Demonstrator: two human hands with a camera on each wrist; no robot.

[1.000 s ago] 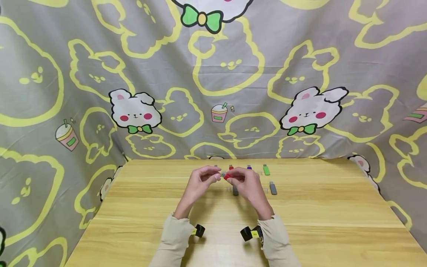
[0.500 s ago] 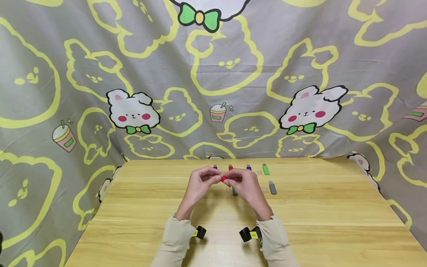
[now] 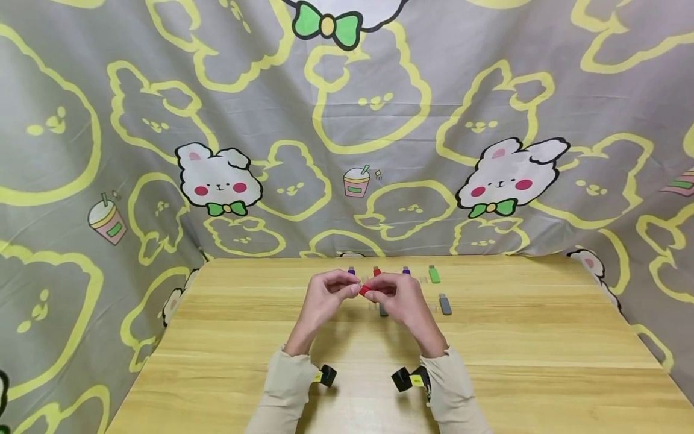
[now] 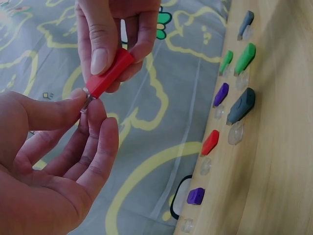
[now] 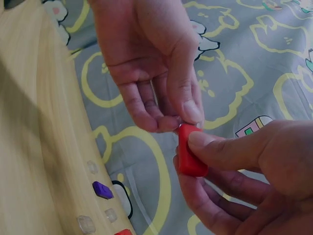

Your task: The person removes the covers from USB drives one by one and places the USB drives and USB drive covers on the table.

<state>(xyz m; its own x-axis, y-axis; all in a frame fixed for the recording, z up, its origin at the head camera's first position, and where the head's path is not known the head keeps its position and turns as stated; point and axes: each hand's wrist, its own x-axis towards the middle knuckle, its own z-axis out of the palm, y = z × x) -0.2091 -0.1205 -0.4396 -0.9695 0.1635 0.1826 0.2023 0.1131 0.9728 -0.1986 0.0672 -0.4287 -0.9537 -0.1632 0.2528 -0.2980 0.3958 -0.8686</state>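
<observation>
Over the table, my right hand (image 3: 400, 295) pinches a red USB flash drive (image 4: 111, 73) between thumb and fingers. My left hand (image 3: 328, 292) pinches a small clear cap (image 4: 88, 97) at the connector end of this drive. In the right wrist view the red USB flash drive (image 5: 190, 154) points toward the left fingertips, which meet its end. Those fingertips hide most of the cap. The other fingers of my left hand are loosely bent.
Behind the hands lie more flash drives on the wooden table (image 3: 515, 349): green (image 3: 434, 275), grey (image 3: 445, 305), purple (image 3: 406, 271) and red (image 3: 376, 272). Loose clear caps (image 4: 235, 133) lie beside them. A patterned curtain (image 3: 406, 223) stands along the back edge.
The left fingertips and the red flash drive have come together. Its metal connector, visible between the hands a second ago, is now covered at the left fingertips.
</observation>
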